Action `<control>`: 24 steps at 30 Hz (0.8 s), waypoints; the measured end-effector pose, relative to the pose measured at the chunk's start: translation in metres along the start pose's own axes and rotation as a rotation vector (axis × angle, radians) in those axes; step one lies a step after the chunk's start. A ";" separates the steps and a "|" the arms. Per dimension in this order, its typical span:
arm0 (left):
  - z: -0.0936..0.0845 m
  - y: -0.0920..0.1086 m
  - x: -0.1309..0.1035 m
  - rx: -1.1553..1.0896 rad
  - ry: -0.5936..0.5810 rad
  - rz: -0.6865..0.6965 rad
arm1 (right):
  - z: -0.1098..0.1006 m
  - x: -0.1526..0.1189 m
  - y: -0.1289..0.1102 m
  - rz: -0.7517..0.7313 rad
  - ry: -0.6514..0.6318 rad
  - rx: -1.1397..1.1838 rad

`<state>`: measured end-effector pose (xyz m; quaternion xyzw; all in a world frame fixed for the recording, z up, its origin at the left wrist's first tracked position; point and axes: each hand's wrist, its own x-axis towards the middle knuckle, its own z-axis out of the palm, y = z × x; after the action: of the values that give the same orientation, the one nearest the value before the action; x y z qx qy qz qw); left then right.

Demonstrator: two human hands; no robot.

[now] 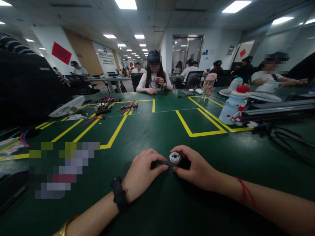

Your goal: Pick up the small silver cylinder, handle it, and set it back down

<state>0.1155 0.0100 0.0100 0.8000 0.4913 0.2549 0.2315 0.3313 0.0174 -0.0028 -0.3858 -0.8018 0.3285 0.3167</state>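
Observation:
In the head view, a small silver cylindrical part point(175, 158) with dark holes in its top face stands low over the green table point(152, 131). My right hand point(195, 167) grips it from the right, fingers behind and thumb in front. Just left of the part is my left hand point(146, 170), its thumb and fingers apart and curved towards it. I cannot tell whether those fingertips touch the part. A tiny dark speck shows by the left thumb tip; its kind is too small to make out.
Bundles of coloured wires point(129, 106) and a white fan point(67, 106) lie to the left. A blue bottle point(230, 108), a clear bottle point(209, 86) and black cables point(285, 131) are at the right. Across the table sits a person point(154, 77) holding something reddish.

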 end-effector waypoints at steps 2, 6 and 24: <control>-0.015 -0.004 -0.006 -0.077 0.023 -0.065 | -0.012 -0.004 0.001 0.046 0.016 -0.009; -0.055 -0.036 -0.033 -0.178 0.148 -0.304 | -0.067 -0.030 0.023 0.204 0.185 -0.153; -0.068 -0.083 -0.064 -0.127 0.300 -0.474 | -0.099 -0.050 0.039 0.103 0.161 -0.710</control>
<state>-0.0078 -0.0051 -0.0016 0.6001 0.6763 0.3396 0.2590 0.4476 0.0224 0.0119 -0.5361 -0.8179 0.0140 0.2083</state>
